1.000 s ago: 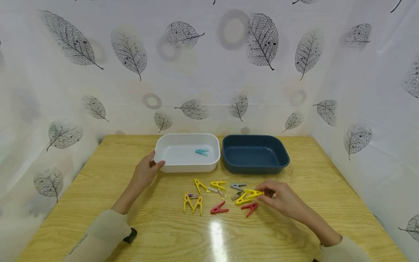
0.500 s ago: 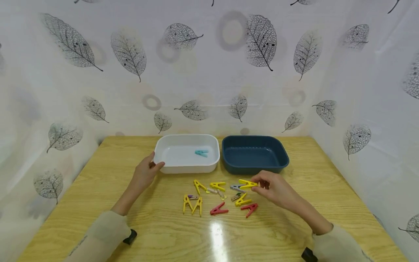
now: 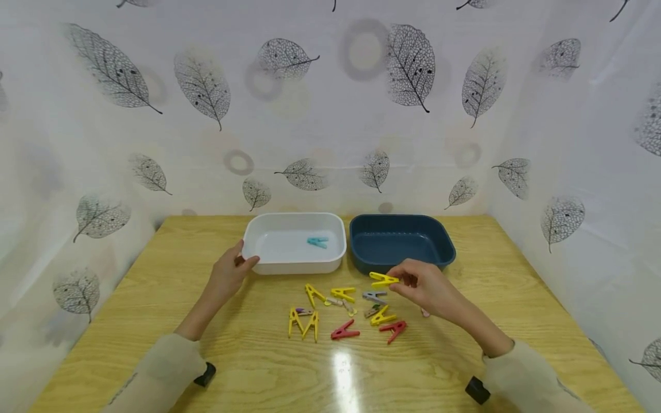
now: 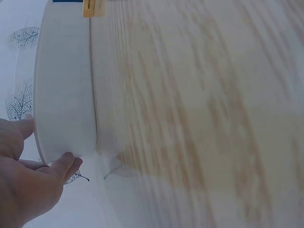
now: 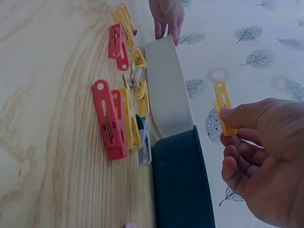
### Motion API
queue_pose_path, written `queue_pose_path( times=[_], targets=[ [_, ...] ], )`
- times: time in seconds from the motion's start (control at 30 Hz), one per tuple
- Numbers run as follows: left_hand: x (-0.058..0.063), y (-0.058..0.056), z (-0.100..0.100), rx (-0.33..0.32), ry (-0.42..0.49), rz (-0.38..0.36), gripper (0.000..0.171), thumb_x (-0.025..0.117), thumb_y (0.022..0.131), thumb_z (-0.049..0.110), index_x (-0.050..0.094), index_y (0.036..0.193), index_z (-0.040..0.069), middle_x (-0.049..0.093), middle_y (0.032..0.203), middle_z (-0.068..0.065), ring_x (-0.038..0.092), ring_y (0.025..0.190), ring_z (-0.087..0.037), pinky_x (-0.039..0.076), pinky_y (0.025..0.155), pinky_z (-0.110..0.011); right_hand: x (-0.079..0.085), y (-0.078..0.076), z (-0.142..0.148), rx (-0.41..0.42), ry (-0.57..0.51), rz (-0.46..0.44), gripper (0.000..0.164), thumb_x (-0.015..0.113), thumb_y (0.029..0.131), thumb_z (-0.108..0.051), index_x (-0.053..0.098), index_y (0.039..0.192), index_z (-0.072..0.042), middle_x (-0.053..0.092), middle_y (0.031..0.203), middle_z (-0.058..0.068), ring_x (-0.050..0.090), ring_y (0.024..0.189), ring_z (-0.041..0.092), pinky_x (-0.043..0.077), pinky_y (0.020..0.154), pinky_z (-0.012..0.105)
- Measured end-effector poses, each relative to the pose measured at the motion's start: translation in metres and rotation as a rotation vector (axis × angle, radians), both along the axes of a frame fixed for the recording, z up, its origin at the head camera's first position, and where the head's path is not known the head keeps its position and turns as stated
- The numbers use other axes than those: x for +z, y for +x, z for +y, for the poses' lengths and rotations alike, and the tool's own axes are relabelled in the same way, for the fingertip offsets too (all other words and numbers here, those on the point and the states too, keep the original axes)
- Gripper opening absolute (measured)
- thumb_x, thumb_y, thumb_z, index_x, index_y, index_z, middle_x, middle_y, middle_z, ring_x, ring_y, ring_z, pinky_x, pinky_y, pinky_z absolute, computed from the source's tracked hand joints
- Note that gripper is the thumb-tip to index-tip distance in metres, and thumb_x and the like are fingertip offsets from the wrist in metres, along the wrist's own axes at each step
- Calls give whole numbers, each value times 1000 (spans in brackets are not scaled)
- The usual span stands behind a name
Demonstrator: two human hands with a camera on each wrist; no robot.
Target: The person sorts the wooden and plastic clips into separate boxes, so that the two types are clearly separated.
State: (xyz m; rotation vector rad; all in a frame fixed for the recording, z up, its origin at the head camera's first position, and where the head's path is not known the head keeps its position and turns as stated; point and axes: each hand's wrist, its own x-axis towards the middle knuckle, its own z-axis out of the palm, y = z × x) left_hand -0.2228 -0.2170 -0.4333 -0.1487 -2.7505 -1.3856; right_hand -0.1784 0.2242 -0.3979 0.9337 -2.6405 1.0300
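My left hand [image 3: 229, 271] grips the left end of the white plastic basin [image 3: 299, 268], thumb at the rim and fingers around its outer side. A light-blue clothespin [image 3: 317, 242] lies inside that basin. My right hand [image 3: 431, 289] pinches a yellow clothespin [image 3: 384, 279] between thumb and fingers, raised above the table in front of the dark blue basin [image 3: 374, 268]. In the right wrist view, this yellow clothespin [image 5: 224, 111] points away from the fingertips. Nearby on the table are more yellow clothespins [image 3: 382, 316], a grey clothespin [image 3: 374, 296] and two red clothespins [image 3: 345, 330].
The basins stand side by side at the back of the wooden table [image 3: 248, 355]. Several small wooden clothespins [image 3: 304, 311] lie among the plastic ones. A small pinkish thing [image 3: 425, 312] shows beneath the right hand. A leaf-patterned curtain [image 3: 330, 115] closes off the back and sides.
My right hand has lifted the yellow clothespin off the pile and carried it up and leftward, toward the basins. The left hand stays at the white basin.
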Motion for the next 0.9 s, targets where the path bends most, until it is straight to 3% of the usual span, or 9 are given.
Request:
queue_pose_path(
  times=[0.63, 0.9],
  targets=[
    [2, 2, 2, -1, 5, -9, 66, 58, 108, 24, 29, 158, -8, 37, 155, -35, 42, 141, -47, 46, 111, -55, 9, -17, -19, -40, 12, -23, 15, 80, 91, -8, 77, 106, -9, 64, 86, -10, 54, 72, 7, 50, 60, 24],
    [2, 2, 2, 9, 17, -24, 68, 58, 108, 21, 24, 159, -9, 32, 158, -35, 39, 143, -49, 44, 112, -54, 17, -29, -32, -48, 23, -8, 15, 80, 91, -12, 77, 105, -8, 64, 85, -8, 53, 71, 9, 49, 59, 24]
  ],
)
